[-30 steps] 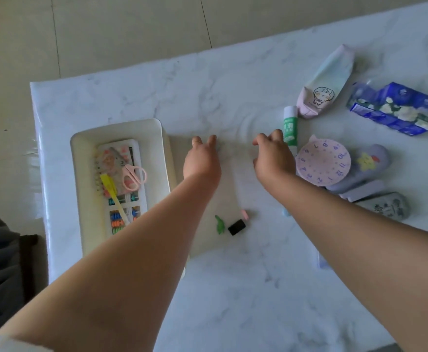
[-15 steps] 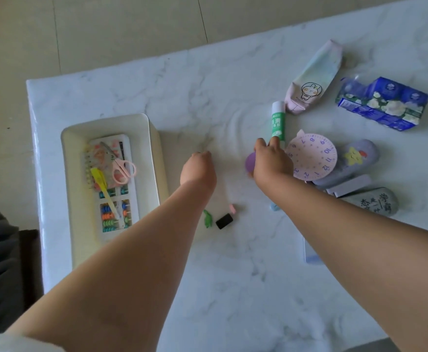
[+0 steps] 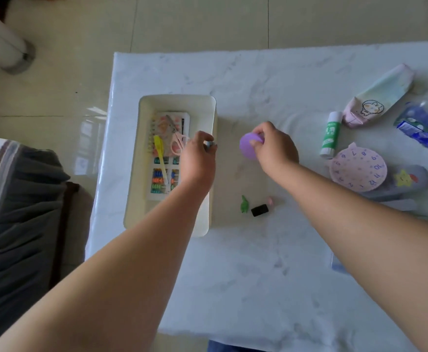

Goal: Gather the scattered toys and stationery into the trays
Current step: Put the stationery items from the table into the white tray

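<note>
A cream tray [image 3: 146, 105] stands on the left of the white marble table and holds an abacus toy [image 3: 160, 177], pink scissors [image 3: 176, 144] and a yellow pen [image 3: 160, 152]. My left hand [image 3: 197, 158] is over the tray's right rim and pinches a small grey-blue object [image 3: 209, 144]. My right hand [image 3: 273, 147] grips a purple round thing [image 3: 248, 148] just right of the tray. A green figure [image 3: 244, 204], a black eraser [image 3: 259, 210] and a small pink piece [image 3: 270, 200] lie on the table below it.
To the right lie a green glue stick [image 3: 331, 134], a pink number disc [image 3: 357, 166], a grey star pouch [image 3: 408, 177], a pastel bunny pencil case [image 3: 378, 97] and a blue tissue pack [image 3: 426, 130]. A dark seat [image 3: 17, 199] stands left of the table.
My left hand picked up the small grey-blue object and moved left to the tray rim. My right hand took up the purple round thing and carried it left. The camera view shifted left.
</note>
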Demonstrator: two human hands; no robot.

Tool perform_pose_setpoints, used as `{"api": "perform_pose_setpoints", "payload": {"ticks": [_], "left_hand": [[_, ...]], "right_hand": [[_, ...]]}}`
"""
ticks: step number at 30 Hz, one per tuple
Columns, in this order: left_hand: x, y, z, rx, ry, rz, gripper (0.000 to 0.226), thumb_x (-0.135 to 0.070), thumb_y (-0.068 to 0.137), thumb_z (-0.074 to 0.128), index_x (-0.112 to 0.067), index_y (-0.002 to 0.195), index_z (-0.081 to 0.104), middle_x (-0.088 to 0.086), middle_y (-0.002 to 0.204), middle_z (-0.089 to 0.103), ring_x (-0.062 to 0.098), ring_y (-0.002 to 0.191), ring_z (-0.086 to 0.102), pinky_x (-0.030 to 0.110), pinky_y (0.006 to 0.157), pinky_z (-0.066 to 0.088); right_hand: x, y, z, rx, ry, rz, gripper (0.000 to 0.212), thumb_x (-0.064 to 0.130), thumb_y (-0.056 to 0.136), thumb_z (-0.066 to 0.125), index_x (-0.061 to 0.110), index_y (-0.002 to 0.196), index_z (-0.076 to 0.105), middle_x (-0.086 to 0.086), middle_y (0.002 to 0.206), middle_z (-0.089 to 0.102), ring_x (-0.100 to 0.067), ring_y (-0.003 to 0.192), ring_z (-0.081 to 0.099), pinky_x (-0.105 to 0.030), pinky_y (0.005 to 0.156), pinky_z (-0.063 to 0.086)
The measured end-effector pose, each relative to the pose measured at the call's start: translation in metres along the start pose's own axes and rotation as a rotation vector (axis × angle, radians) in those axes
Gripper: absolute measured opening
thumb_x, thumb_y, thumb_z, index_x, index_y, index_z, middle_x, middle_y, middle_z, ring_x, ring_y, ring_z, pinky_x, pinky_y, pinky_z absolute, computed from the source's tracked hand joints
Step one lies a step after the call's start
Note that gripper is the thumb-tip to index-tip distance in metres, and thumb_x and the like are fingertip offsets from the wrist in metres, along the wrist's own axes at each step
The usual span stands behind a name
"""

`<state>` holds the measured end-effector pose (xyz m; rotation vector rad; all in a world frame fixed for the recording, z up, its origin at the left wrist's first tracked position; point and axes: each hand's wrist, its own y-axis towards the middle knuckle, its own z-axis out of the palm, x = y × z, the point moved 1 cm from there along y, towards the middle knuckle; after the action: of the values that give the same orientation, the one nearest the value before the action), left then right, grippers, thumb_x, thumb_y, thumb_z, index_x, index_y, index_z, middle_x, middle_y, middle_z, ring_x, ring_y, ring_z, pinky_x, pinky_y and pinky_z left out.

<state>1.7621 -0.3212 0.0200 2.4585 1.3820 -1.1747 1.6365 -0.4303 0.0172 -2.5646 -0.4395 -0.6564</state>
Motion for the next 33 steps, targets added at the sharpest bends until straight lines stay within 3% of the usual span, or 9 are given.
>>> {"api": "perform_pose_setpoints", "payload": {"ticks": [5, 9, 12, 14, 17, 22, 25, 29, 33], "left_hand": [[0.038, -0.001, -0.044, -0.150, 0.110, -0.147, 0.015, -0.014, 0.094, 0.051, -0.014, 0.105, 0.061, 0.007, 0.103, 0.067, 0.026, 0.089, 0.059, 0.026, 0.065, 0.034], [0.064, -0.005, -0.072, -0.171, 0.186, -0.243, 0.033, -0.005, 0.092, 0.044, -0.015, 0.118, 0.060, 0.012, 0.114, 0.061, 0.032, 0.098, 0.059, 0.027, 0.070, 0.036], [0.073, -0.010, -0.086, -0.145, 0.205, -0.216, 0.044, -0.001, 0.089, 0.043, -0.019, 0.127, 0.055, 0.008, 0.123, 0.047, 0.029, 0.084, 0.057, 0.030, 0.074, 0.043], [0.077, -0.012, -0.090, -0.133, 0.217, -0.184, 0.049, 0.001, 0.087, 0.042, -0.021, 0.129, 0.053, 0.007, 0.125, 0.043, 0.026, 0.076, 0.052, 0.030, 0.071, 0.043], [0.076, -0.013, -0.087, -0.106, 0.210, -0.116, 0.050, 0.001, 0.086, 0.043, -0.021, 0.131, 0.052, 0.007, 0.126, 0.043, 0.028, 0.085, 0.056, 0.028, 0.069, 0.039], [0.052, -0.021, -0.065, -0.044, 0.202, 0.061, 0.044, -0.004, 0.091, 0.046, -0.020, 0.131, 0.051, 0.007, 0.135, 0.043, 0.029, 0.101, 0.057, 0.025, 0.073, 0.039], [0.030, -0.032, -0.044, 0.005, 0.227, 0.186, 0.044, -0.007, 0.093, 0.047, -0.021, 0.135, 0.050, 0.006, 0.139, 0.042, 0.027, 0.106, 0.057, 0.030, 0.076, 0.047], [0.006, -0.056, -0.011, 0.081, 0.222, 0.300, 0.045, -0.003, 0.089, 0.049, -0.018, 0.131, 0.055, 0.009, 0.125, 0.049, 0.031, 0.090, 0.059, 0.031, 0.064, 0.041], [0.007, -0.079, 0.027, 0.204, 0.276, 0.277, 0.041, -0.007, 0.091, 0.052, -0.019, 0.129, 0.055, 0.010, 0.123, 0.047, 0.032, 0.093, 0.059, 0.034, 0.074, 0.047]], "right_hand": [[0.074, -0.014, 0.024, 0.038, 0.230, -0.178, 0.020, 0.024, 0.094, 0.054, 0.021, 0.113, 0.057, 0.001, 0.108, 0.066, -0.024, 0.096, 0.061, -0.032, 0.077, 0.046], [0.106, -0.027, 0.058, 0.204, 0.167, -0.242, 0.020, 0.022, 0.095, 0.050, 0.025, 0.113, 0.056, 0.003, 0.102, 0.062, -0.022, 0.090, 0.056, -0.029, 0.071, 0.041], [0.119, -0.034, 0.080, 0.381, 0.209, -0.272, 0.034, 0.011, 0.097, 0.043, 0.023, 0.127, 0.053, 0.002, 0.119, 0.058, -0.021, 0.104, 0.057, -0.032, 0.086, 0.047], [0.121, -0.036, 0.086, 0.400, 0.176, -0.293, 0.042, 0.006, 0.095, 0.040, 0.018, 0.134, 0.049, -0.005, 0.130, 0.055, -0.026, 0.110, 0.057, -0.037, 0.095, 0.046], [0.111, -0.035, 0.078, 0.249, 0.147, -0.272, 0.049, -0.001, 0.091, 0.038, 0.020, 0.132, 0.052, -0.006, 0.126, 0.053, -0.025, 0.108, 0.055, -0.038, 0.092, 0.047], [0.068, -0.028, 0.051, 0.066, 0.116, -0.196, 0.045, -0.003, 0.088, 0.041, 0.021, 0.121, 0.060, -0.004, 0.118, 0.055, -0.020, 0.102, 0.056, -0.027, 0.083, 0.045], [0.035, -0.027, 0.035, 0.065, 0.080, -0.136, 0.043, -0.002, 0.089, 0.043, 0.023, 0.120, 0.060, -0.001, 0.118, 0.055, -0.016, 0.096, 0.054, -0.025, 0.077, 0.041], [-0.007, -0.036, 0.023, 0.095, 0.017, -0.076, 0.045, -0.002, 0.084, 0.046, 0.026, 0.115, 0.062, 0.000, 0.116, 0.058, -0.019, 0.102, 0.057, -0.022, 0.077, 0.040], [-0.043, -0.054, 0.021, 0.181, -0.037, -0.031, 0.036, 0.004, 0.085, 0.049, 0.027, 0.107, 0.065, -0.001, 0.111, 0.060, -0.022, 0.097, 0.060, -0.027, 0.082, 0.047]]}}
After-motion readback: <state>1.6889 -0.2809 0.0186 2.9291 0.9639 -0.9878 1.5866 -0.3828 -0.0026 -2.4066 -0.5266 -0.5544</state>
